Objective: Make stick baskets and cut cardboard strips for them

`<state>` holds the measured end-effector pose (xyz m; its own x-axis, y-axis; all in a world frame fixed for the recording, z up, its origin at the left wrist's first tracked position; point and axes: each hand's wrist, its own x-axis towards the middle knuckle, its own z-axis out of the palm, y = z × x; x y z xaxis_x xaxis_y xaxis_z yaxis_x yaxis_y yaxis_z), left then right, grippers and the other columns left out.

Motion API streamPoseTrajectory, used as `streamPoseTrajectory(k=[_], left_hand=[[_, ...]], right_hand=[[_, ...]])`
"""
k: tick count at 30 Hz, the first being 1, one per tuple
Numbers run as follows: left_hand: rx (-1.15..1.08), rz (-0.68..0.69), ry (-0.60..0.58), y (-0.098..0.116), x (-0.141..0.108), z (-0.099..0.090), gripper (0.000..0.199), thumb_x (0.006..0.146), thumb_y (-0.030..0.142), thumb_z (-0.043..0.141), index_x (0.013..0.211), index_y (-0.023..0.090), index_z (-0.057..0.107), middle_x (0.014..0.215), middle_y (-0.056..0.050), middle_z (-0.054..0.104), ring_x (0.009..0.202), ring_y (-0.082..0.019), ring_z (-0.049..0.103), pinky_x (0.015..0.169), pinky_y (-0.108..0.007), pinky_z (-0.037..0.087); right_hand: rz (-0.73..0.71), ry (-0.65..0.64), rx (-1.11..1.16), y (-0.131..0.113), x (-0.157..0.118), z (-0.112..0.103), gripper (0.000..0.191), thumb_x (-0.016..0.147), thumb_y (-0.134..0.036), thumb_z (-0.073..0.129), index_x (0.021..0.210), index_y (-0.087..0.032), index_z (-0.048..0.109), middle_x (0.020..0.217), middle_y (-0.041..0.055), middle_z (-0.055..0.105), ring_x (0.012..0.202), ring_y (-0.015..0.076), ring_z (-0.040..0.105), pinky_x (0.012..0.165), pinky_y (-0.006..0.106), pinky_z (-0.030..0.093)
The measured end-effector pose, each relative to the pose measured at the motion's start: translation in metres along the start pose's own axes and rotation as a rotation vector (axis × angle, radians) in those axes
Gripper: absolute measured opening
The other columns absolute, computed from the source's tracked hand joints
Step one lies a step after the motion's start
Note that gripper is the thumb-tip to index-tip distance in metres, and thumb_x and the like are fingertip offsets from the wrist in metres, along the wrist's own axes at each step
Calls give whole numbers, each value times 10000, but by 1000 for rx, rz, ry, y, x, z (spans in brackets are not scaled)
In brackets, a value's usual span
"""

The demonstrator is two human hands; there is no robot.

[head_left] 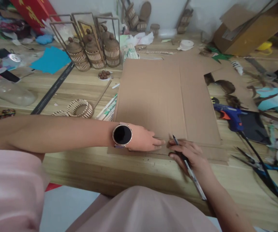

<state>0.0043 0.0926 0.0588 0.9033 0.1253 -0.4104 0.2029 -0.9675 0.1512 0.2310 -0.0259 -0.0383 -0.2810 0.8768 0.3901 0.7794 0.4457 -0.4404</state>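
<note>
Here's the left hand (141, 138), laid flat, fingers stretched out, on the near edge of a cardboard sheet (151, 93) reaching away beyond it. Right hand (192, 155), at that same edge, closed around a pen (195, 180). Wooden worktop (81, 169) below, cluttered: glue gun (234, 118) right, striped canisters (112, 53) back left, pale wall (166, 13) behind.
</note>
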Motion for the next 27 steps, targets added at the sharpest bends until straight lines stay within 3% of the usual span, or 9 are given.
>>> streamPoseTrajectory(k=[3, 7, 14, 21, 27], left_hand=[[93, 114, -151, 2, -1, -5, 883, 677, -72, 509, 1480, 284, 424, 1586, -28, 360, 1061, -257, 578, 711, -361, 562], [119, 101, -192, 4, -1, -9, 852, 728, -61, 470, 1512, 256, 374, 1584, -52, 361, 1065, -266, 597, 692, -362, 545], [125, 110, -178, 3, -2, -6, 825, 750, -42, 465, 1511, 261, 368, 1605, -40, 328, 1041, -262, 610, 691, -358, 530], [96, 128, -53, 0, 0, 3, 827, 703, -75, 507, 1452, 274, 468, 1617, -19, 312, 953, -243, 645, 614, -343, 524], [80, 117, -115, 2, -1, 0, 855, 702, -85, 517, 1468, 288, 449, 1632, -3, 272, 993, -260, 632, 627, -344, 510]], right_hand=[[14, -11, 8, -1, 0, -1, 77, 913, -291, 625, 972, -293, 675, 1073, 35, 757, 1019, 239, 680, 876, 427, 507], [-9, -16, 19, 2, 0, 0, 71, 914, -290, 631, 979, -291, 661, 1077, 29, 755, 1024, 234, 675, 871, 423, 507], [-45, -13, 17, 5, 0, 0, 72, 916, -287, 632, 981, -287, 661, 1079, 30, 753, 1014, 224, 674, 863, 410, 515], [-61, -4, 17, 4, 1, 0, 74, 912, -260, 635, 982, -278, 651, 1072, 29, 749, 1026, 219, 665, 878, 395, 505], [-40, 18, 20, 4, 2, 2, 63, 914, -270, 624, 964, -278, 662, 1066, 34, 755, 1006, 225, 677, 874, 396, 519]])
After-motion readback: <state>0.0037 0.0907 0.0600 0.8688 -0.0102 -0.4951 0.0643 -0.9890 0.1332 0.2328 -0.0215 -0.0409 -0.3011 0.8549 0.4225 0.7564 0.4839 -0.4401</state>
